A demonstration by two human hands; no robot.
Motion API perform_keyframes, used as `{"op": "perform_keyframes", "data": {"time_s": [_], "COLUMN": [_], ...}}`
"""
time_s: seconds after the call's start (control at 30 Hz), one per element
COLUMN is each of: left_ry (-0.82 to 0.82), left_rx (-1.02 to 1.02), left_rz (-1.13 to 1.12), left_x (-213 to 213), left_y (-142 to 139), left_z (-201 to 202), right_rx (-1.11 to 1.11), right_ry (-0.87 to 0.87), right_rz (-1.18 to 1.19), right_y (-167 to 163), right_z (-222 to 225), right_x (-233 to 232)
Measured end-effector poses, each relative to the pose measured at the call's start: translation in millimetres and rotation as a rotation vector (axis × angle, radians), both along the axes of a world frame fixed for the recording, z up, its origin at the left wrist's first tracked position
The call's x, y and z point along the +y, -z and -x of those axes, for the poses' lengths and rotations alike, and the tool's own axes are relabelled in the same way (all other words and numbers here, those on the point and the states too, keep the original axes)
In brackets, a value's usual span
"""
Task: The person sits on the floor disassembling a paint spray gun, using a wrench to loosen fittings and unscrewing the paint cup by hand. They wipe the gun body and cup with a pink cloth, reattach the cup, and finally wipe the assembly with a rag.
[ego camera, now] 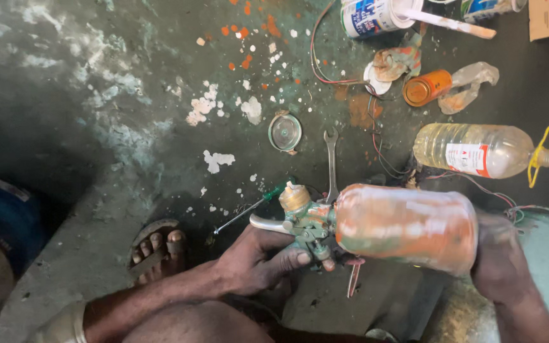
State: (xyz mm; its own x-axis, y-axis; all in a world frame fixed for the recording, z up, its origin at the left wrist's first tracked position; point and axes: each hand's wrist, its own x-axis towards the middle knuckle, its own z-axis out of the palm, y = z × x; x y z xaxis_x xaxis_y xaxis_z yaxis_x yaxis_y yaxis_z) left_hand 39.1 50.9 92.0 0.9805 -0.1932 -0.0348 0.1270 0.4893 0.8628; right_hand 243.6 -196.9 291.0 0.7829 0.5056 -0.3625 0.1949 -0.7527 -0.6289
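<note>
I see my left hand [258, 260] closed around the body of a paint spray gun [306, 222], fingers wrapped under its greenish, paint-crusted metal casting, thumb near the curved steel trigger. The gun lies sideways above the floor [96, 127], its brass-coloured knob [295, 198] pointing up. My right hand [500, 257] grips the end of the gun's cup [406, 227], a rounded cylinder smeared with orange and pale green paint, its surface streaky and dull.

Just behind the gun on the rough, dark concrete floor lie a flat open-ended spanner [332, 162] and a thin screwdriver [255, 206] with a green handle. A small round glass-like lid [285, 132] sits near the spanner. Further right lies a clear plastic bottle [478, 150] of yellowish liquid with a yellow cap ring, on its side. Above it lie an orange can [428, 87], a crumpled plastic wrapper [471, 82] and a white paint tin [376, 16] with a stirring stick. Thin red wires [318, 60] loop across the floor, which is flecked with white and orange paint chips. My sandalled foot [157, 251] rests at the lower left.
</note>
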Motion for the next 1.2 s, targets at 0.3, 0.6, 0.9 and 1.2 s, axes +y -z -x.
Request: {"op": "perform_keyframes", "data": {"time_s": [0.3, 0.6, 0.9, 1.2], "left_ry": [-0.312, -0.236, -0.225, -0.144], "left_rx": [-0.302, -0.276, -0.240, -0.234], "left_rz": [-0.023, 0.005, 0.031, 0.050], "left_x": [-4, 0, 3, 3], "left_y": [7, 3, 4, 2], "left_z": [1, 0, 3, 2], "right_rx": [-0.461, -0.257, 0.129, -0.003], "right_ry": [-0.565, -0.311, 0.049, -0.383], "right_rz": [0.071, -0.025, 0.001, 0.185], "right_y": [-12, -4, -11, -16], "right_z": [8, -7, -10, -10], "right_x": [19, 7, 15, 32]}}
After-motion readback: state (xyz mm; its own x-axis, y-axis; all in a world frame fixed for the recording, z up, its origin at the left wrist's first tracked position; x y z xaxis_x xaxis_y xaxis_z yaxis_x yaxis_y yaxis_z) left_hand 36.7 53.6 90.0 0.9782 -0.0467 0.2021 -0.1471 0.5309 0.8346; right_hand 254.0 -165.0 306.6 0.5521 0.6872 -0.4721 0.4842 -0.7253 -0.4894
